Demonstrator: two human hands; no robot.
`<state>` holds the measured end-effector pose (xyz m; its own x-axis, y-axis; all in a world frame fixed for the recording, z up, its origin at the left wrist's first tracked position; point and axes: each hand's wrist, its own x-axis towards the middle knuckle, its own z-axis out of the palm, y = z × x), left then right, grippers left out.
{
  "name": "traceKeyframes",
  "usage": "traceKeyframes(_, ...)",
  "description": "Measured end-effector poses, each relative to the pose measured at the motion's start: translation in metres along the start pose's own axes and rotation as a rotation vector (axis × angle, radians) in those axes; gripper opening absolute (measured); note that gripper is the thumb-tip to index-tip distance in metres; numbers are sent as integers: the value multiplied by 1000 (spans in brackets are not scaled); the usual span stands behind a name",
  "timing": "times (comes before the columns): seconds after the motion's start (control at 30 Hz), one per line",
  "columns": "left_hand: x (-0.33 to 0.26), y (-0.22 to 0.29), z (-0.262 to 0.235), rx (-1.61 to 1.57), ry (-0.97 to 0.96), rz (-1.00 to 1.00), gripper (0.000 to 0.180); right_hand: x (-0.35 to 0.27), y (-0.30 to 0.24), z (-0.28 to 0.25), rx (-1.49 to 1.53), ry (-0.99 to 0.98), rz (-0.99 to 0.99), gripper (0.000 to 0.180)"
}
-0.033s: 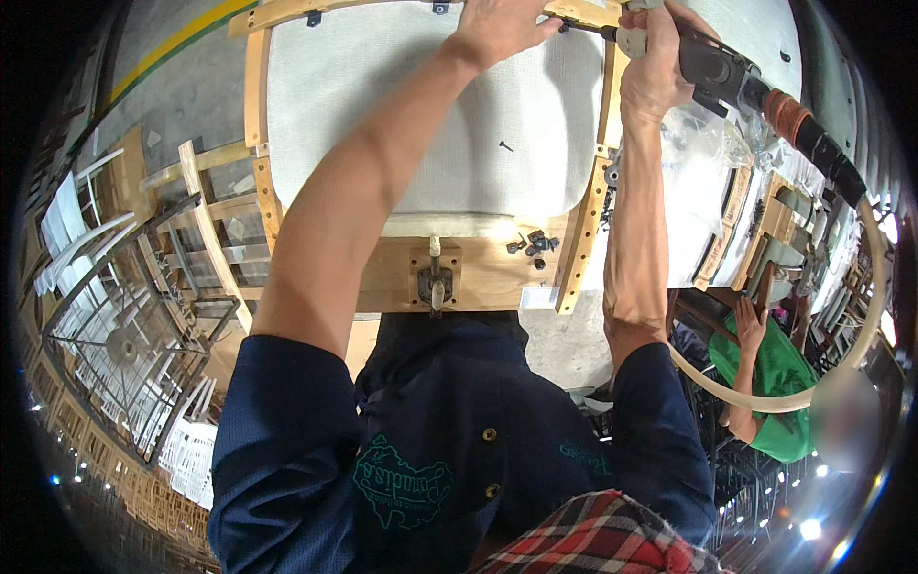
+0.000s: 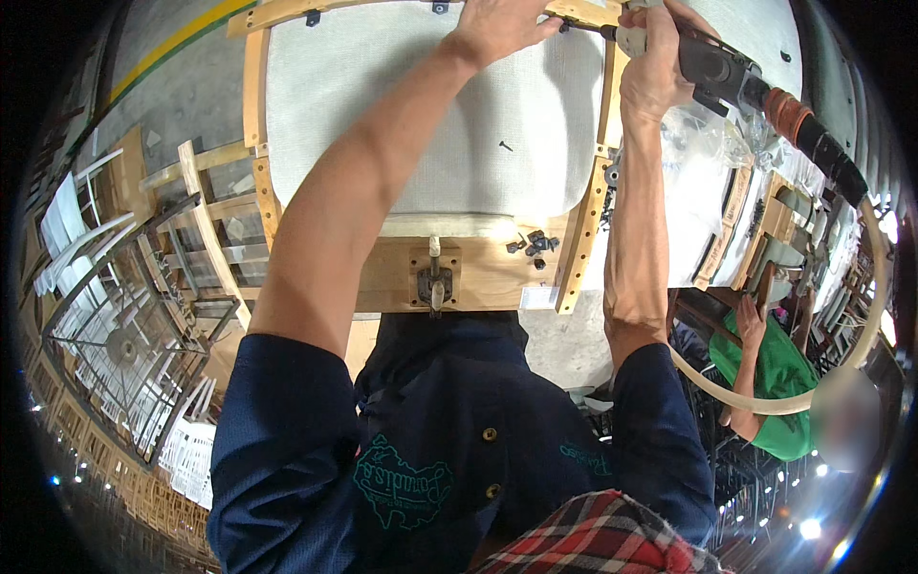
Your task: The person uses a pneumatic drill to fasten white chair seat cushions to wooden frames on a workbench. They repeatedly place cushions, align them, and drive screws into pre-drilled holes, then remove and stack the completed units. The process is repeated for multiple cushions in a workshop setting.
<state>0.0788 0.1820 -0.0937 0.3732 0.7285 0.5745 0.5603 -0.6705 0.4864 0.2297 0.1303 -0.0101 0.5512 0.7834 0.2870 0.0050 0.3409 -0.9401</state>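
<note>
My right hand (image 2: 655, 72) is wrapped round a black power screwdriver (image 2: 712, 65) with a hose. Its bit points left at a small black bracket (image 2: 566, 25) on the upper edge of a pale cloth-covered panel (image 2: 430, 153). My left hand (image 2: 499, 31) rests at that edge, thumb stretched out to the bracket; its other fingers are partly cut off by the frame's top. Two more black brackets (image 2: 313, 17) sit along this edge. One loose screw (image 2: 506, 145) lies on the panel. The panel sits in a wooden frame (image 2: 256, 96).
A toggle clamp (image 2: 436, 285) is fixed at the frame's near side, with several black pieces (image 2: 535, 243) right of it. The pale hose (image 2: 875, 287) loops down on the right. A person in green (image 2: 779, 383) works at lower right. A wire rack (image 2: 124, 349) stands left.
</note>
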Motion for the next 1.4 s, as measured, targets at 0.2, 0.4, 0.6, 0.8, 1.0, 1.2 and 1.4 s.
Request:
traceKeyframes(0.2,5,-15,9,3,-4,78,37,-1,-2,5,-46,-28,-134,16)
traceKeyframes(0.4,3,-12,10,89,-23,76,40,22,9,-37,-347,-315,-514,13)
traceKeyframes(0.6,0,-15,14,111,-40,60,42,21,-2,-30,171,-220,-223,15)
traceKeyframes(0.8,2,-16,16,239,-70,116,39,22,9,-34,126,-232,-237,18)
traceKeyframes(1.0,3,-13,10,158,-8,88,37,29,18,-45,-617,-309,-1025,29)
traceKeyframes(1.2,3,-13,12,152,2,106,36,27,25,-47,-658,-306,-1009,34)
traceKeyframes(1.4,1,-12,10,103,21,59,37,13,21,-43,-452,-311,-757,30)
